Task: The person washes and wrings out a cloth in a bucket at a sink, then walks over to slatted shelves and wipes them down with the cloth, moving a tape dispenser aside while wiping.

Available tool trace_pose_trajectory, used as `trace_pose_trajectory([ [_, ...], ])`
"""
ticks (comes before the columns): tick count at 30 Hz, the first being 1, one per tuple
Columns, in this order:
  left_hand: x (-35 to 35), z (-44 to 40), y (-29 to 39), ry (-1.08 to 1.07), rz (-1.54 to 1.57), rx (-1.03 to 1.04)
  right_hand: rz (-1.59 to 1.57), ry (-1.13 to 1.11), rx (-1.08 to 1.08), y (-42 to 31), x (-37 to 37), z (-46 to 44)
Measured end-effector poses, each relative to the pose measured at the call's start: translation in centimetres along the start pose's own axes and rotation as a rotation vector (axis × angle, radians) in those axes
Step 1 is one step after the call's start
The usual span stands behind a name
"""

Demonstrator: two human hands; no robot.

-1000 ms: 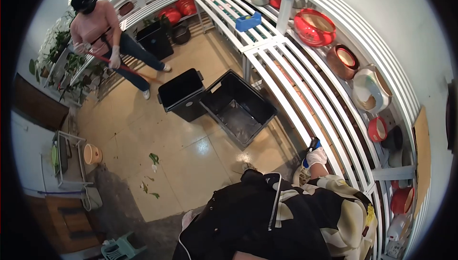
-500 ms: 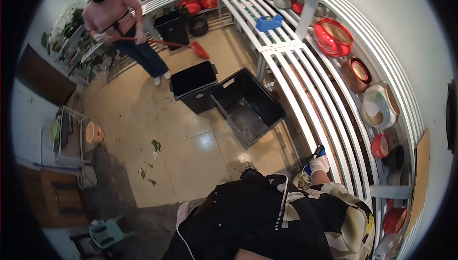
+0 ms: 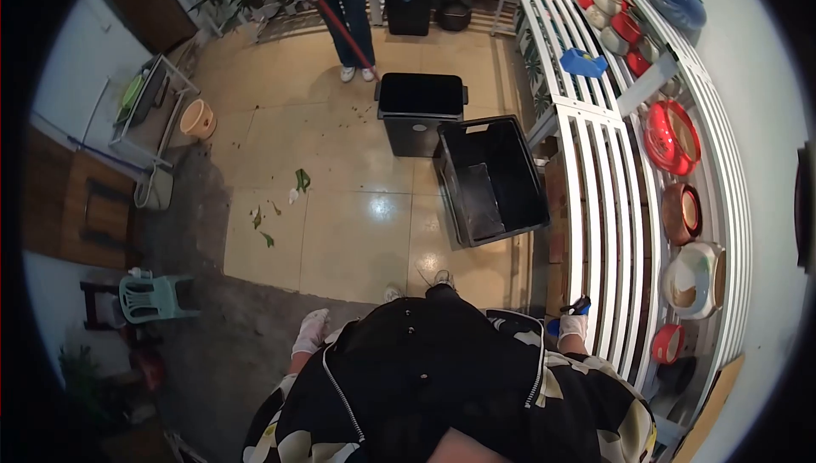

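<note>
My right hand (image 3: 574,327), in a whitish glove, is beside the slatted white bench, closed on a blue-and-black object (image 3: 580,306) whose exact kind I cannot make out. My left hand (image 3: 312,329), also gloved, hangs at my other side above the dark floor. Its fingers look loosely extended, and nothing shows in them. In front of me stand an open black crate (image 3: 531,199) and, touching or close to it, a tall black bin (image 3: 412,133). Green leaf scraps (image 3: 303,180) lie on the tiles to the left.
Across the room a person (image 3: 357,25) in gloves holds a long red handle (image 3: 344,31). The white slatted bench (image 3: 574,199) runs along the right, with red pots (image 3: 671,137) on the shelf beside it. A green plastic chair (image 3: 149,297) and an orange bucket (image 3: 198,119) are at left.
My view has turned, so the bin and crate appear farther right and my left hand shows more fully. The other person has moved nearer the bin with the red handle. My right hand keeps its hold.
</note>
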State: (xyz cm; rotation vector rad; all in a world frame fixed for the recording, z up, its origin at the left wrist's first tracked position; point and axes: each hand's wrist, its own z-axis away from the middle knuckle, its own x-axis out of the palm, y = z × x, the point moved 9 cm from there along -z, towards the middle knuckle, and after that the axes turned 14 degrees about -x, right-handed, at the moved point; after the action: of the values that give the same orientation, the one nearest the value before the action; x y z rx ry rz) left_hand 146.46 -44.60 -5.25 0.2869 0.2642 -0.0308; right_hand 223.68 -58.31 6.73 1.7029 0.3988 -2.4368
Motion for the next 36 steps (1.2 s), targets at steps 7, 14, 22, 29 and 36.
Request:
trace_pose_trajectory([
  [7,-0.1,0.1,-0.4,-0.043,0.039,-0.03,-0.045,-0.01,-0.022,-0.3,0.5,-0.3],
  [14,-0.3,0.0,0.2,-0.037,0.125,-0.02,-0.118,-0.029,0.005,0.1,0.6,-0.1],
  [22,-0.3,-0.4,1.1,-0.029,0.088,0.002,-0.234,-0.086,0.021,3.2,2.8,-2.3],
  [29,-0.6,-0.7,1.0,-0.025,0.039,-0.002,-0.401,-0.05,-0.021,7.5,6.4,-7.3],
  [36,-1.2,-1.7,-0.6,-0.066,0.04,-0.023,-0.806,0.093,-0.134,1.8,3.6,-5.0],
])
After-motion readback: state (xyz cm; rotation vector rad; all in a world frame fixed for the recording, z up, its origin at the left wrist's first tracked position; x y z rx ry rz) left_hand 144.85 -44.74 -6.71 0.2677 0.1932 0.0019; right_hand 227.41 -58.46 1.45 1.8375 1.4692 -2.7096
